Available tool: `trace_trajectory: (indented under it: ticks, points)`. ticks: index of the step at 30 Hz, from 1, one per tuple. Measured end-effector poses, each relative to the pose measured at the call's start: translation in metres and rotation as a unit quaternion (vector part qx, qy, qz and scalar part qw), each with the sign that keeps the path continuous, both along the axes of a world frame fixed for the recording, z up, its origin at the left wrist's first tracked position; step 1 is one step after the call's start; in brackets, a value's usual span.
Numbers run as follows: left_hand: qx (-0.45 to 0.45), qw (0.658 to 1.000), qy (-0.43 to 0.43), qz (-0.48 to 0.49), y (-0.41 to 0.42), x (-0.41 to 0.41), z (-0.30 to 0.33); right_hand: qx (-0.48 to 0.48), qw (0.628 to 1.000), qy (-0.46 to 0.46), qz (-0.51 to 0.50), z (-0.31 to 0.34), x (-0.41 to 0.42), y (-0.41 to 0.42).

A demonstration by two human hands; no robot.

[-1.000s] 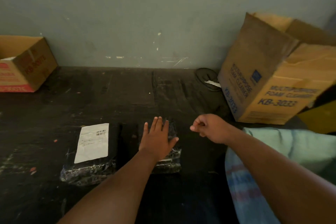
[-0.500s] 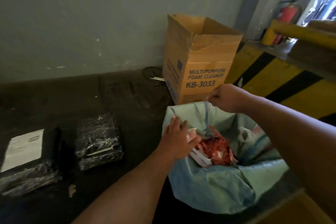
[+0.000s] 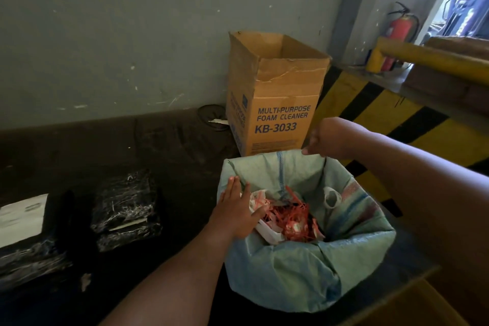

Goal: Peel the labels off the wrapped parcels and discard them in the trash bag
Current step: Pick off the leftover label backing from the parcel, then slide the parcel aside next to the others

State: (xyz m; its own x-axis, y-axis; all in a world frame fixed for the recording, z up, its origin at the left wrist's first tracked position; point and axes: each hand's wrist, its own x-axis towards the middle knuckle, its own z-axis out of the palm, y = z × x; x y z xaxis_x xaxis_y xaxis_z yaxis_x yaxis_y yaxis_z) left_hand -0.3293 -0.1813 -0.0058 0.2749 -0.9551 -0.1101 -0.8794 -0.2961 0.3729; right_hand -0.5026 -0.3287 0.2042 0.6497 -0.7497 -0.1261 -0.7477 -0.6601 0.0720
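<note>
Your trash bag [image 3: 304, 270] sits just off the right end of the bench [image 3: 164, 145], its mouth open, with white paper and a tangle of red strips [image 3: 291, 217] already inside. Whether the paper under your left hand is the label you have in hand to discard, I cannot tell. On the bench, the nearer parcel [image 3: 125, 209] shows bare black wrap on top with only a thin pale strip across its lower part, so it looks peeled or nearly so. The far parcel [image 3: 29, 235], at the left edge of view, carries a full white label [image 3: 22, 216], so at least that one is left to peel.

Your left hand [image 3: 235, 210] reaches over the bag's near rim, palm down, fingers [image 3: 232, 185] straight and spread, thumb toward the paper; it looks released, gripping nothing that shows. Your right hand [image 3: 326, 139] is loosely clenched at the bag's far rim, knuckles up; it seems to pinch the rim open, though the fingertips are hidden and I cannot confirm the grasp.

Behind the bag stands an open carton [image 3: 275, 98] against the wall.
</note>
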Motion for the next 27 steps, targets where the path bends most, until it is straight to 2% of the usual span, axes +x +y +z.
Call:
trace_trajectory:
  ticks: [2, 5, 9, 13, 17, 19, 23, 27]
  points:
    - [0.0, 1.0, 0.003, -0.001, 0.001, 0.0, 0.0, 0.002, 1.0, 0.002, 0.001, 0.001, 0.003, 0.001]
    - [0.002, 1.0, 0.009, -0.005, 0.001, 0.0, 0.0, 0.002, 0.998, 0.06, 0.012, -0.003, 0.009, -0.002]
    - [-0.005, 1.0, 0.016, -0.001, 0.001, 0.001, 0.002, 0.03, 0.999, 0.034, 0.003, -0.006, 0.021, 0.005]
    - [-0.019, 1.0, -0.019, 0.001, 0.006, 0.021, 0.012, 0.029, 0.997, 0.045, 0.051, -0.022, 0.058, 0.013]
    - [-0.025, 0.998, -0.026, 0.052, 0.04, 0.087, 0.022, 0.054, 0.993, 0.03, 0.097, -0.047, 0.127, 0.044]
    - [-0.016, 0.994, -0.04, 0.102, 0.066, 0.132, 0.019, 0.109, 0.988, -0.018, 0.108, -0.068, 0.166, 0.061]
    - [-0.007, 0.978, -0.035, 0.208, 0.127, 0.217, -0.003, 0.197, 0.969, -0.075, 0.131, -0.117, 0.244, 0.099]
    - [-0.028, 0.966, -0.002, 0.256, 0.175, 0.272, -0.036, 0.261, 0.951, -0.104, 0.127, -0.169, 0.305, 0.127]
